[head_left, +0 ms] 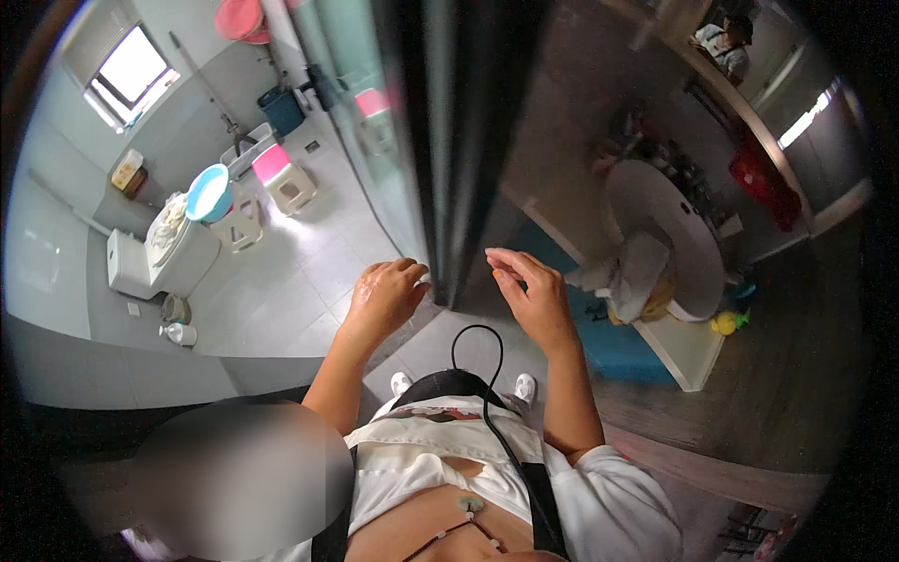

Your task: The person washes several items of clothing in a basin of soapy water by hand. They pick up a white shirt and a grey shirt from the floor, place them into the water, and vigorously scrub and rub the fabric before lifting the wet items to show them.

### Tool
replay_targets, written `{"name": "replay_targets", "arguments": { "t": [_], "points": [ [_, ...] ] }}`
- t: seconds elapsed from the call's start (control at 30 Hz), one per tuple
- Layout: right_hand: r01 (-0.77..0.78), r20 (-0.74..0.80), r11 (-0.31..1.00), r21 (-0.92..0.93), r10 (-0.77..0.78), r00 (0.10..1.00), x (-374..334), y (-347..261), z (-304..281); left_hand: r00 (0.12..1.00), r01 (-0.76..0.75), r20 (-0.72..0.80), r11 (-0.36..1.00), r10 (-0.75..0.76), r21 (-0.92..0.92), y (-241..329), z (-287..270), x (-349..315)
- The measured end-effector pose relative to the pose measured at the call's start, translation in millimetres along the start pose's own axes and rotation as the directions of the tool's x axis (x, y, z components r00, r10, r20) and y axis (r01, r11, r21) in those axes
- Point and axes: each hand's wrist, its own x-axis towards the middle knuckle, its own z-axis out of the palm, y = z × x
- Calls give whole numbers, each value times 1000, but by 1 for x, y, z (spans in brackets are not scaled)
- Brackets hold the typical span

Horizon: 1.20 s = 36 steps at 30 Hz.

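Observation:
My left hand (386,292) is raised in front of me on the left side of a dark upright door frame (448,234). Its back looks wet and shiny, and its fingers bend loosely toward the frame with nothing seen in them. On the other side of the frame is my right hand (526,288), its fingers stretched out and its thumb apart, holding nothing. Both hands are close to the frame; I cannot tell whether the left fingertips touch it. A thin black cable (489,393) loops down my front between my arms.
Beyond the glass door panel (351,84), a tiled bathroom holds a toilet (128,264), a blue basin (209,193), a white and pink stool (286,183) and a mop (211,89). To the right are a white washbasin (695,253) with cloths (644,276), and a mirror. A patch at lower left is blurred.

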Motion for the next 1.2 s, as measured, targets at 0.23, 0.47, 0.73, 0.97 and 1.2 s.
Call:
{"name": "replay_targets", "arguments": {
  "t": [0.23,0.47,0.73,0.97,1.2],
  "points": [
    [-331,-173,921,-204,299,939,-24,170,-131,999,-44,7,999,44,-17,139,87,78],
    [-428,-245,729,-534,351,904,-48,362,-227,998,55,-4,997,-55,60,184,137,101],
    [-476,-260,688,-548,401,879,-38,430,-203,921,377,-73,922,-383,-81,175,133,48],
    [-336,527,929,-154,364,767,16,171,-151,857,501,-94,862,-506,-77,110,86,-10],
    [133,740,940,314,-330,587,50,29,-2,923,373,-34,914,-383,-158,21,0,-68]
  ]
}}
